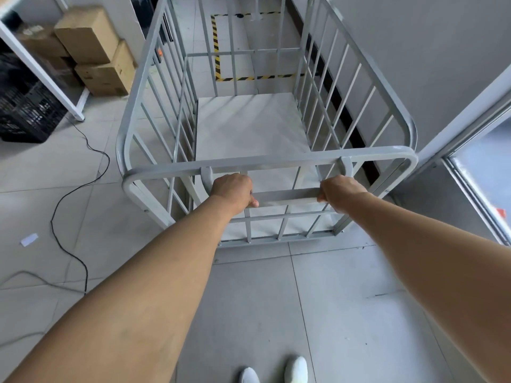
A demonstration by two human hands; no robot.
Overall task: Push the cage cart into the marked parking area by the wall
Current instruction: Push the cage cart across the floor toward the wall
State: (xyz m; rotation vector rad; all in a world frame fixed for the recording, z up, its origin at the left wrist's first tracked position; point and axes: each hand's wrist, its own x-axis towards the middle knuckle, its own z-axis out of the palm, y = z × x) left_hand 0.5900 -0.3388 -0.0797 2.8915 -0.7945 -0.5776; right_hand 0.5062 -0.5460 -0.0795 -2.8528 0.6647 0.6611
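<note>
At far left a black crate [26, 114] sits under a white shelf [41, 67], with cardboard boxes [94, 48] stacked just beside it and a black cable [69, 194] snaking over the tiled floor [262, 299] toward a scrap of paper [29, 239]. In the middle stands the cart [265, 161], a grey-painted steel cage with barred sides, rounded top corners and a pale flat deck that carries nothing. The left hand [233, 190] is wrapped around the left end of the push bar [284, 196] that hangs below the near top rail, fingers curled over it; the right hand [338, 190] is closed on the right end of the same bar, and both arms reach out nearly straight. Seen through the cart's bars, the parking area [217, 51] is a rectangle of yellow-and-black tape on the floor ahead, against the wall [414, 51] that runs along the cart's right side. The cart appears to stand short of the tape, its far end near the front stripe but not over it as far as I can tell, so the job looks roughly midway: the cart is gripped and lined up fairly square with the bay, and what is left is to roll it forward until it sits wholly inside the lines. At far right a metal door frame [470, 150] stands close to the cart's near corner.
</note>
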